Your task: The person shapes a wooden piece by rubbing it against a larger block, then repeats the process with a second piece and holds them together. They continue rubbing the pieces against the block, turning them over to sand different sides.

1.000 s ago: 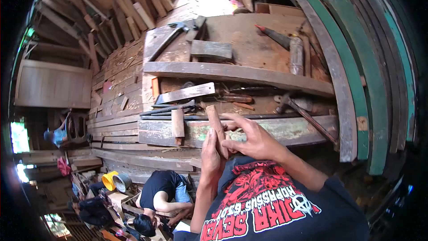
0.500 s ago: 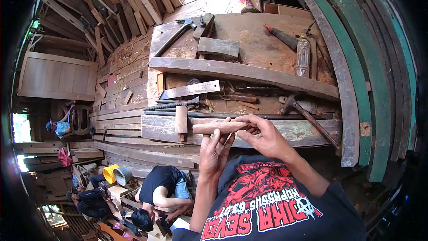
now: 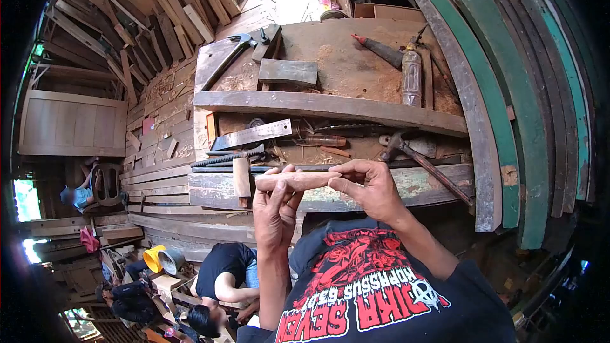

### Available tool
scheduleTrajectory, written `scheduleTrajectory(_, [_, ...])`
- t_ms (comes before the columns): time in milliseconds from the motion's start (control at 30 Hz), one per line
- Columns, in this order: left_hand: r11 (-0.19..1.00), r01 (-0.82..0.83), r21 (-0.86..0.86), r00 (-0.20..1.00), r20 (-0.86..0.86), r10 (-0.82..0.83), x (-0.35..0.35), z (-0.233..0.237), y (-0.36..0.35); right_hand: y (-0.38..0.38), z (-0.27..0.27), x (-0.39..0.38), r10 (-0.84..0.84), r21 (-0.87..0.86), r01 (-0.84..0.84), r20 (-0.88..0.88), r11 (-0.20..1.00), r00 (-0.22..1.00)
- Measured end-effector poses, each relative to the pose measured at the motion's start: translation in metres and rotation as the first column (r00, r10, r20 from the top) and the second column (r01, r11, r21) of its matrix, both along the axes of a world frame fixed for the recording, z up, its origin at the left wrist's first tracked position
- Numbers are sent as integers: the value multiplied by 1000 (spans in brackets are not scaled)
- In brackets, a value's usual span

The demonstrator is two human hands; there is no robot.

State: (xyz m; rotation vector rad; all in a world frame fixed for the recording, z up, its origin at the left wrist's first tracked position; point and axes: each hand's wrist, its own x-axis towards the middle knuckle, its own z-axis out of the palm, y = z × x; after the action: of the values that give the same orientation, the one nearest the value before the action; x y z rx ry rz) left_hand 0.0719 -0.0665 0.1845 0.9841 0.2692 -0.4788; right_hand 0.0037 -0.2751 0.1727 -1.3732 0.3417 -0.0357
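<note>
A short, tapered piece of wood lies level between both hands above the bench's near edge. My left hand grips its left part, thumb in front and fingers behind. At the right end, my right hand pinches the wood between thumb and fingers. A small upright wood block is just left of my left hand. Beyond the hands, in the bench's tool recess, lie a metal try square, a chisel-like wooden handle and a hammer.
A claw hammer, a wood block and a plastic bottle are on the bench top. Long green-painted planks stand at right. Another person bends at lower left, near a yellow bucket.
The view has shifted, so the bench appears farther left. My left hand has slid toward the left end of the wood, and my right hand has drawn slightly toward its right tip.
</note>
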Motion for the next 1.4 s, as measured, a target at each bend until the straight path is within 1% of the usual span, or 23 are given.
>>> scheduleTrajectory(67, [1000,-22,15,999,31,22,0,-1,4,1,-4,-1,-13,40,13,12,999,1000])
scheduleTrajectory(167, [999,-16,46,996,84,12,-3,3,9,0,-4,2,18,75,-19,16,997,1000])
scheduleTrajectory(200, [996,-39,82,995,90,31,-5,5,8,-1,-2,2,31,72,-32,26,997,999])
scheduleTrajectory(300, [993,-43,109,994,108,31,-7,17,9,-1,4,3,29,119,-38,81,992,996])
scheduleTrajectory(333, [988,-75,135,994,95,63,-8,23,5,-1,6,4,24,125,-34,78,992,997])
scheduleTrajectory(433, [973,-91,212,991,116,67,-7,27,4,-1,7,3,3,166,-14,70,986,998])
scheduleTrajectory(533, [944,-65,324,980,200,-1,-7,14,11,-2,2,2,-35,225,19,66,974,997])
scheduleTrajectory(633, [919,-52,391,980,195,-27,-7,11,9,-5,-6,-2,-96,245,78,62,966,993])
scheduleTrajectory(767, [922,49,383,981,153,-116,-15,8,7,-8,-14,-11,-150,267,138,26,954,988])
scheduleTrajectory(800, [928,53,369,986,128,-108,-16,7,4,-9,-14,-13,-158,274,147,20,951,987])
scheduleTrajectory(900, [884,91,459,965,179,-192,-19,0,2,-12,-13,-15,-120,244,116,1,963,993])
scheduleTrajectory(933, [869,148,472,959,146,-243,-20,2,1,-12,-11,-15,-92,203,89,6,975,996])
scheduleTrajectory(1000, [860,267,435,941,75,-330,-22,9,-10,-9,-4,-13,-38,119,37,11,992,999])
scheduleTrajectory(1067, [830,387,401,911,-29,-411,-25,14,-20,-3,-3,-15,-11,139,7,22,990,1000])
scheduleTrajectory(1100, [821,396,412,901,0,-435,-27,12,-23,0,-3,-16,4,150,-8,29,989,1000])
scheduleTrajectory(1167, [800,412,437,875,57,-482,-31,7,-27,1,-6,-17,-25,82,23,14,996,1000])
scheduleTrajectory(1200, [755,443,483,842,64,-535,-31,8,-28,-1,-14,-16,-42,60,42,1,997,999])
scheduleTrajectory(1233, [739,449,503,828,77,-555,-32,8,-29,-4,-18,-15,-59,38,59,-12,998,998])
scheduleTrajectory(1333, [694,463,551,787,105,-609,-36,3,-30,-11,-16,-14,-94,-107,92,-16,990,995])
scheduleTrajectory(1367, [693,465,550,785,105,-610,-38,6,-31,-13,-17,-13,-94,-67,94,6,993,996])
scheduleTrajectory(1400, [692,465,552,784,106,-611,-38,11,-33,-14,-23,-14,-98,-63,98,-4,993,995])
